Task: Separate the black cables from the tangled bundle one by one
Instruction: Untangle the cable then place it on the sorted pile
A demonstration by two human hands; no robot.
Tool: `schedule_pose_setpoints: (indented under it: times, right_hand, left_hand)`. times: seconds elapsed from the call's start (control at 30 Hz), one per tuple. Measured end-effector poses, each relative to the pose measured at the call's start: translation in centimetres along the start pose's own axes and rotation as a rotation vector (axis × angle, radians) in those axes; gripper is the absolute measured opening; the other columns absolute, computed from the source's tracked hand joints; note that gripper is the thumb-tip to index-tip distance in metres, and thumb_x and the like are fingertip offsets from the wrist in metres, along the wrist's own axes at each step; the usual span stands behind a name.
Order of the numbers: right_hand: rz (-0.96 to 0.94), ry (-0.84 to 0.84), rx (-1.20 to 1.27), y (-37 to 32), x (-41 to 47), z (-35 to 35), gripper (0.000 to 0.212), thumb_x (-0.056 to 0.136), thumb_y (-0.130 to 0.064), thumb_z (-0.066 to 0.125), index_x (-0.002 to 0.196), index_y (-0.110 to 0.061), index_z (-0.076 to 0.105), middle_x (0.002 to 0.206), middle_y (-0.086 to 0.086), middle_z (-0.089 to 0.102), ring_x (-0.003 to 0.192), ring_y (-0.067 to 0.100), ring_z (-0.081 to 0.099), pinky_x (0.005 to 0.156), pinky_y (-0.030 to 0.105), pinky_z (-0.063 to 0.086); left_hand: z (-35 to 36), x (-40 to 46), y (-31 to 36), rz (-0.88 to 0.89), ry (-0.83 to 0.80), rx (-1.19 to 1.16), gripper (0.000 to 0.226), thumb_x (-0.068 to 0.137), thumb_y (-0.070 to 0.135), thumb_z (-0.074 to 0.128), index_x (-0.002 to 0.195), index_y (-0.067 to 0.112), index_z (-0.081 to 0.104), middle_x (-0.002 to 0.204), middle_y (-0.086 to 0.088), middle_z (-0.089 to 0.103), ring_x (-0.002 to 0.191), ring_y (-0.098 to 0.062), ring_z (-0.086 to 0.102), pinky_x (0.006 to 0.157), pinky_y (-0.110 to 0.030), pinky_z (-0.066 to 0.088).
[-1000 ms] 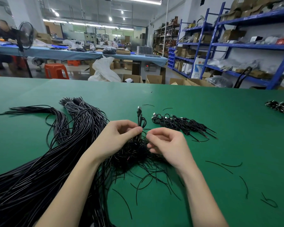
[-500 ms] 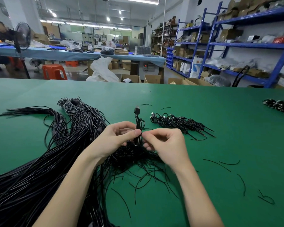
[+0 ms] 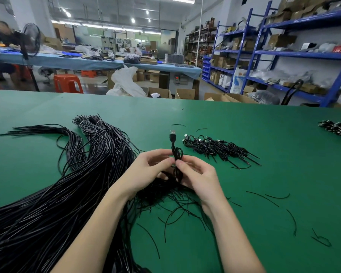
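Observation:
A big tangled bundle of black cables (image 3: pixel 53 198) spreads over the left half of the green table (image 3: pixel 264 134) and runs under my forearms. One black cable (image 3: pixel 173 143) with a USB plug at its top stands upright between my hands. My left hand (image 3: pixel 146 170) pinches it from the left with thumb and forefinger. My right hand (image 3: pixel 199 178) pinches the same cable from the right, fingertip to fingertip. The cable's lower part drops into a dark knot of wires beneath my hands.
A pile of short separated cables (image 3: pixel 219 148) lies just right of and beyond my hands. Another small pile (image 3: pixel 339 129) sits at the far right edge. Loose wire offcuts (image 3: pixel 291 219) are scattered at right. A second bench and blue shelving stand beyond the table.
The cable with the plug has risen a little higher between my hands. My fingertips have come closer together around it.

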State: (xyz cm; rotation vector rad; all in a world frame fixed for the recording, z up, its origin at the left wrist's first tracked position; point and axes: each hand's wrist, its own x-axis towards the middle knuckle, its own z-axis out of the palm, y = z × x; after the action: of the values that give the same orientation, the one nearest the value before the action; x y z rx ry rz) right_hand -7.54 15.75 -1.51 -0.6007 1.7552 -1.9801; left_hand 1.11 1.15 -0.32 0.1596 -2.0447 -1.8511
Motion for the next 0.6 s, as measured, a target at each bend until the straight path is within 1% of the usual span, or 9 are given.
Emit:
schedule_pose_setpoints:
  times: [0.07,0.1,0.13,0.2,0.3,0.4,0.5,0.6]
  right_hand:
    - [0.103,-0.030,0.148,-0.1,0.0,-0.5,0.014,0.100,-0.018,0.065,0.109,-0.015,0.074,0.097,0.002,0.079,0.085,0.017,0.075,0.071,0.028,0.059]
    - [0.141,-0.044,0.192,-0.2,0.0,-0.8,0.016,0.101,-0.017,0.062,0.112,-0.012,0.072,0.095,0.003,0.079,0.079,0.016,0.074,0.067,0.027,0.058]
    - [0.162,-0.057,0.197,-0.2,0.1,-1.0,0.017,0.102,-0.016,0.060,0.114,-0.009,0.071,0.093,0.004,0.078,0.074,0.015,0.072,0.065,0.026,0.058]
    - [0.176,-0.072,0.182,0.0,0.1,-1.2,0.016,0.102,-0.015,0.060,0.112,-0.009,0.070,0.090,0.005,0.078,0.070,0.014,0.071,0.064,0.025,0.058]
    - [0.176,-0.068,0.193,0.3,0.2,-1.2,0.015,0.102,-0.016,0.060,0.111,-0.009,0.070,0.095,0.006,0.079,0.076,0.014,0.073,0.066,0.025,0.059]
    - [0.176,-0.085,0.194,0.5,0.3,-1.3,0.018,0.102,-0.018,0.060,0.116,-0.011,0.070,0.103,0.005,0.079,0.081,0.011,0.072,0.070,0.026,0.057]
    - [0.185,-0.108,0.242,0.6,0.4,-1.4,0.020,0.101,-0.018,0.060,0.118,-0.012,0.070,0.108,0.005,0.079,0.084,0.009,0.073,0.072,0.026,0.056]
    - [0.194,-0.109,0.311,0.6,0.5,-1.4,0.024,0.099,-0.015,0.063,0.121,-0.008,0.068,0.108,0.007,0.078,0.089,0.013,0.074,0.074,0.027,0.059]
  left_hand:
    - [0.1,-0.1,0.1,0.003,0.013,-0.042,0.020,0.098,0.023,0.063,0.116,0.024,0.072,0.108,-0.003,0.076,0.087,-0.018,0.073,0.068,-0.023,0.057]
    - [0.1,0.0,0.1,0.009,0.047,-0.034,0.019,0.098,0.025,0.064,0.115,0.027,0.073,0.107,-0.001,0.076,0.085,-0.016,0.073,0.067,-0.022,0.056]
    - [0.0,0.1,-0.1,0.010,0.091,-0.029,0.017,0.097,0.025,0.065,0.111,0.030,0.074,0.104,0.001,0.076,0.083,-0.014,0.072,0.067,-0.022,0.055]
    - [0.0,0.2,-0.4,-0.010,0.156,-0.053,0.015,0.097,0.023,0.066,0.102,0.030,0.077,0.098,0.003,0.076,0.078,-0.010,0.069,0.064,-0.021,0.053]
    - [0.0,0.1,-0.8,-0.035,0.173,-0.009,0.014,0.096,0.023,0.066,0.098,0.032,0.077,0.091,0.004,0.075,0.077,-0.010,0.068,0.063,-0.019,0.050]
    - [0.1,0.1,-0.9,-0.036,0.138,0.056,0.012,0.095,0.023,0.068,0.096,0.031,0.076,0.089,0.005,0.075,0.077,-0.008,0.068,0.063,-0.019,0.050]
    - [0.3,0.0,-1.0,-0.040,0.114,0.064,0.004,0.093,0.022,0.072,0.094,0.023,0.075,0.082,0.005,0.073,0.073,-0.009,0.066,0.062,-0.020,0.049]
    - [0.5,0.0,-0.7,-0.031,0.054,0.069,0.010,0.089,0.025,0.075,0.092,0.016,0.073,0.078,0.002,0.069,0.071,-0.010,0.063,0.061,-0.021,0.048]
